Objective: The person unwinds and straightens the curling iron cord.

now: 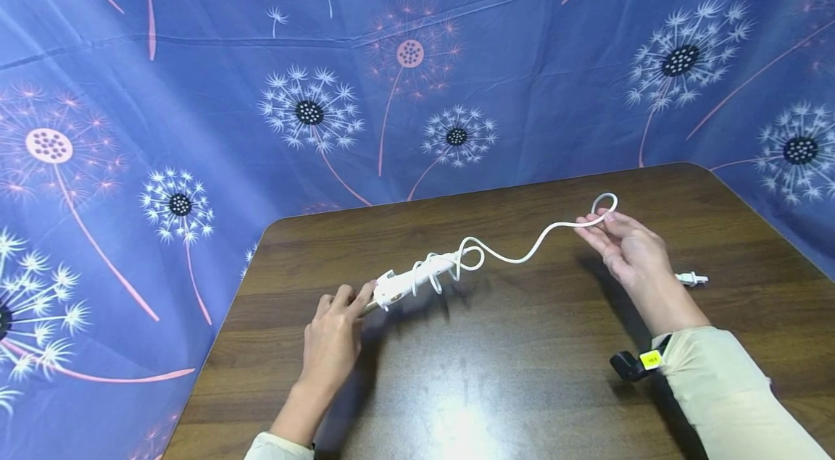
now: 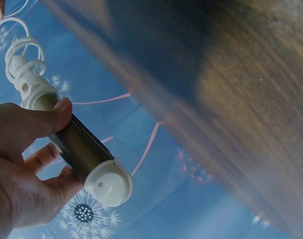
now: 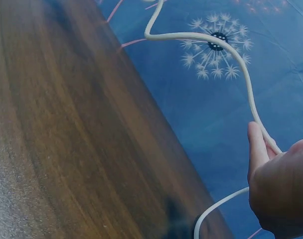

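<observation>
My left hand [image 1: 334, 337] grips the bronze barrel [image 2: 85, 147] of a curling iron [image 1: 399, 286], held tilted above the table. The thumb lies across the barrel in the left wrist view, and the barrel's white end cap [image 2: 109, 184] points toward the camera. Loose coils of white cord [image 1: 515, 260] loop around the white handle. From there the cord runs across to my right hand [image 1: 638, 253], which pinches it between thumb and fingers. Past the pinch the cord hangs behind the hand, and its white two-prong plug [image 1: 691, 279] shows beside the right wrist.
Beneath both hands is a dark wood-grain table [image 1: 522, 358] with rounded far corners. A blue curtain [image 1: 554, 119] with dandelion print hangs behind it. A black wrist device [image 1: 629, 366] with a yellow label sits on the right sleeve.
</observation>
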The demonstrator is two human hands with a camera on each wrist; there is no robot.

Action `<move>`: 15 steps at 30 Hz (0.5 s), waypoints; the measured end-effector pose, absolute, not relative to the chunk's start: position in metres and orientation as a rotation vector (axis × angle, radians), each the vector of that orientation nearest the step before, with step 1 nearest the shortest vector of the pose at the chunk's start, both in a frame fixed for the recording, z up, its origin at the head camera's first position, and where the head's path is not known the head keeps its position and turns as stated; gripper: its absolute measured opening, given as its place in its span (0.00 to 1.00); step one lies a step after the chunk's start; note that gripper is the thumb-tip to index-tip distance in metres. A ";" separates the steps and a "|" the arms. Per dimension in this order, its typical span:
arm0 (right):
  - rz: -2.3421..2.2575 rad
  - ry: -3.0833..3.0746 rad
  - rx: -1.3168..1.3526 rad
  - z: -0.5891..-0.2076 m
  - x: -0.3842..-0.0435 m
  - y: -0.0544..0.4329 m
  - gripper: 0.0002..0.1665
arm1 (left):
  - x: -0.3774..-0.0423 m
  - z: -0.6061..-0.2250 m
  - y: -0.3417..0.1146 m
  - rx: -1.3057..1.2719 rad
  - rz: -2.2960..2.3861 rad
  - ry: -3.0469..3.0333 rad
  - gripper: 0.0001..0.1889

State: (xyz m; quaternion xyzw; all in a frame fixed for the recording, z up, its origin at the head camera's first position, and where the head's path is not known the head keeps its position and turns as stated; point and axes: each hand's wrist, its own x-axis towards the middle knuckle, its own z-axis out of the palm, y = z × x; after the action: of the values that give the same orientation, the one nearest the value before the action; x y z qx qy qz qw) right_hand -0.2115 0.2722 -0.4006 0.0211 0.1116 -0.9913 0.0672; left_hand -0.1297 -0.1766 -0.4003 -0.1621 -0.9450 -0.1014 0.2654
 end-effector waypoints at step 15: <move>-2.979 0.607 0.138 -0.411 -0.208 0.266 0.19 | -0.131 -0.393 -0.178 -0.370 -0.306 -2.506 0.38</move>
State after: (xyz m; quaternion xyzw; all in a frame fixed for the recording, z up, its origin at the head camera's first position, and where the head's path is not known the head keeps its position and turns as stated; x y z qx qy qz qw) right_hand -0.2080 0.2655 -0.4107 0.0454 0.1993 -0.9776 0.0492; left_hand -0.1307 -0.1779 -0.3927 -0.1386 -0.9397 -0.1149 0.2907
